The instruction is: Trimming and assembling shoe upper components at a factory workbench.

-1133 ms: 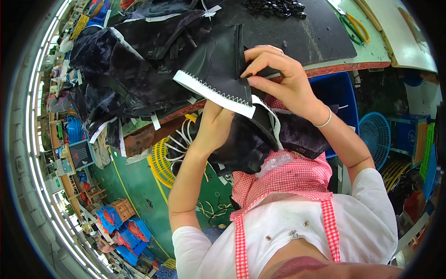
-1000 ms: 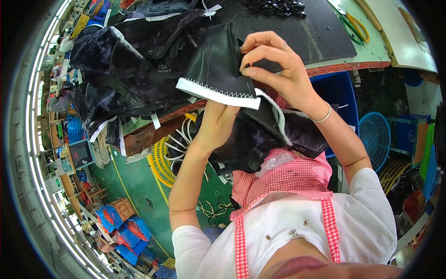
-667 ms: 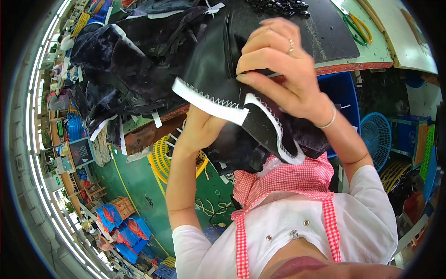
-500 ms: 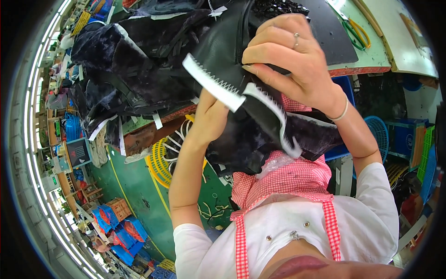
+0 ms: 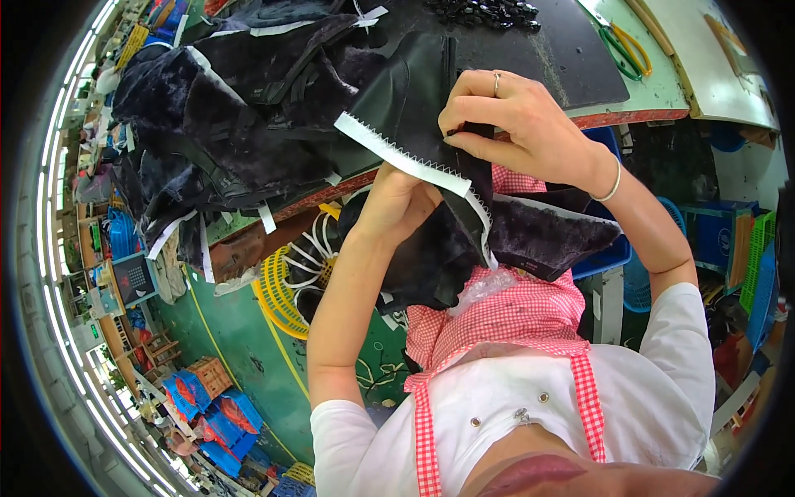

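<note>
A black leather boot upper with dark fleece lining and a white zigzag-stitched edge hangs before me, over the table's front edge. My left hand grips it from beneath the white edge; some fingers are hidden behind it. Along its right side runs a dark strip like a zipper. There my right hand pinches thumb and forefinger on a small dark piece, too small to make out clearly. A heap of small shiny black pieces lies beyond on the black mat.
More dark fleece-lined uppers pile up at the left of the table. Green-and-yellow scissors lie at the far right. Below the table stand a yellow basket at left and a blue bin at right. Another fleece-lined piece drapes near my lap.
My right hand has moved slightly down and its fingers still pinch. The upper has turned a little, its two white edges now meeting closer together. My left hand has shifted right.
</note>
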Demonstrator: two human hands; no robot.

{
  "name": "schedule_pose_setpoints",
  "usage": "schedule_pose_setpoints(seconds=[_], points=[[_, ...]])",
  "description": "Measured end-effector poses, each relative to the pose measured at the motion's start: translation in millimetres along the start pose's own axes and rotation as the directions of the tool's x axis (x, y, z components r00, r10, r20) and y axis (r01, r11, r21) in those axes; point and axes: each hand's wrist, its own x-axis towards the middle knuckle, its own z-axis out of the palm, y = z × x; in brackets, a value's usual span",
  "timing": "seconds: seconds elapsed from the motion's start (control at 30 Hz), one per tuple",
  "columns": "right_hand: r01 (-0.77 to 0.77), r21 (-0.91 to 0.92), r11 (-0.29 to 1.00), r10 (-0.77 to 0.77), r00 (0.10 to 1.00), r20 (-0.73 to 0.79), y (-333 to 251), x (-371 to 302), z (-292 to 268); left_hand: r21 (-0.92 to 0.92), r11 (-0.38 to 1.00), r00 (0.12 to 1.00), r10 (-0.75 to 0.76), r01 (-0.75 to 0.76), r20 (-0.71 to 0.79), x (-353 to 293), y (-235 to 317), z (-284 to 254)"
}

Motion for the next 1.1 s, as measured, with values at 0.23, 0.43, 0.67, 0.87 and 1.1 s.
schedule_pose_setpoints(seconds=[0.23,0.43,0.67,0.87,1.1], points=[[-0.050,-0.014,0.999,0.047,0.985,-0.169,-10.3,-4.4,13.9,0.782,0.620,0.928,0.327,-0.070,-0.176,-14.1,-10.4,26.1],[-0.117,-0.133,0.984,0.044,0.888,-0.458,9.1,12.3,13.1,0.810,0.556,0.930,0.365,-0.187,-0.036,-25.5,-22.0,28.3],[-0.187,0.808,0.559,0.190,0.977,0.095,30.7,7.0,27.9,0.775,0.628,0.969,0.226,-0.065,-0.102,-60.0,-11.0,-6.1],[-0.197,0.798,0.570,0.148,0.980,0.136,34.0,19.2,32.6,0.436,0.900,0.968,0.125,-0.017,-0.219,-62.7,-4.6,-32.7],[-0.606,0.477,0.636,0.352,0.779,0.520,25.8,20.3,13.4,0.213,0.951,0.972,0.236,-0.226,-0.021,-56.4,-0.5,-20.0]])
